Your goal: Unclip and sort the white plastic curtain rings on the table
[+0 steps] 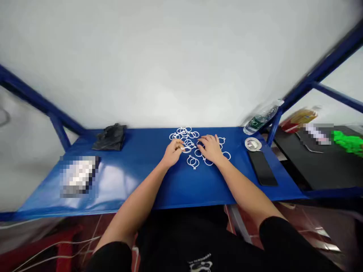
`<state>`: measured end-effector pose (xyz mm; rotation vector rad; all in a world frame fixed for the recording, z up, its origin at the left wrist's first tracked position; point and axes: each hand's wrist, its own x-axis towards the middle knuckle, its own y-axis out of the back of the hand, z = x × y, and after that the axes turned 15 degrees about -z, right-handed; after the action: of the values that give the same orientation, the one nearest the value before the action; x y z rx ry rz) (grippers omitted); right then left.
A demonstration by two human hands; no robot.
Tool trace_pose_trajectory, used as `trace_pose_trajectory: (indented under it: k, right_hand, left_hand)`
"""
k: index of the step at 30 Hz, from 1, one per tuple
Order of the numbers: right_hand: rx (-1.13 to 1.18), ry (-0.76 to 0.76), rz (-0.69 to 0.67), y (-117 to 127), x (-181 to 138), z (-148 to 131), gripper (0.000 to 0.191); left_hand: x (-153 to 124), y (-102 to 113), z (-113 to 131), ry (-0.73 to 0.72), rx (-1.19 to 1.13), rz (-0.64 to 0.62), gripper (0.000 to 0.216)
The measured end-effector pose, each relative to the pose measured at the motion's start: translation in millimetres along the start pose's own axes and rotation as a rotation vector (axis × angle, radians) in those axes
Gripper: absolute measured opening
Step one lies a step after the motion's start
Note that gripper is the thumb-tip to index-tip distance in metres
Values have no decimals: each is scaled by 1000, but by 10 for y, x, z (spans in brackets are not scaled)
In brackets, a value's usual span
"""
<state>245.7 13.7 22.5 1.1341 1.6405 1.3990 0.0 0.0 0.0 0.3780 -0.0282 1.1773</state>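
Observation:
Several thin white plastic rings with small eyelets, like curtain rings [194,134], lie scattered in a loose cluster on the blue table [138,166]. My left hand [172,153] is at the cluster's left side, thumb and fingers closed on one white ring [186,150]. Over the right part of the cluster, my right hand [211,148] rests palm down with its fingers stretched and somewhat apart, covering some rings. Whether it touches a ring is hidden. Nearer to me, between the hands, lies a pair of overlapping rings [193,162].
A black plastic bag [111,137] and a blurred-out item [80,174] lie on the left. To the right are a clear bottle [259,120], a coiled white cable [253,144] and a black phone [262,168]. Blue frame bars [273,130] rise at both sides before the wall.

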Motion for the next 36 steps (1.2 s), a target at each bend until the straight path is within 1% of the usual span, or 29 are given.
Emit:
trace_pose_trajectory:
  k: [2,3,5,6,7,9,11,13,14,16,19,22,25,28,31,36]
  right_hand:
    - [9,-1,-45,-26,5,7,36]
    - [17,1,-58,-37,7,12,36]
    - [45,16,-64,-50,11,21,33]
    - [63,25,-57,-53,14,27,31]
    - [79,34,-45,-54,17,33,29]
    - [98,50,-15,-57,27,44,27]
    - [106,61,18,-60,43,54,29]
    - [114,72,51,-65,60,62,32]
    - [119,78,65,-68,68,65,33]
    - [128,93,91,-72,79,71,34]
    - [153,124,127,-72,80,79,31]
    - [213,156,168,-58,73,81,24]
    - [326,153,228,-33,60,71,21]
    - [436,105,281,-10,37,58,19]
    - [507,73,296,-1,12,45,18]
    - [556,139,258,0,-11,17,25]
  left_hand:
    - [-39,-105,25,-17,93,-160,34]
    - [-57,-147,40,-22,131,-217,30]
    - [-86,-193,71,-41,192,-291,24]
    - [-95,-196,85,-44,209,-305,23]
    - [-99,-187,96,-37,220,-297,23]
    - [-87,-147,105,-19,255,-238,24]
    - [-49,-107,98,-44,322,-156,24]
    - [2,-93,87,-91,418,-105,27]
    - [26,-99,85,-94,476,-107,30]
    - [60,-126,89,-52,591,-133,35]
    - [61,-160,103,3,704,-192,34]
    - [28,-133,86,56,765,-162,29]
    - [1,-69,41,139,802,-123,31]
    - [-6,-26,11,174,819,-117,37]
    - [-3,-13,11,166,803,-81,42]
    - [3,20,11,127,684,-26,37]
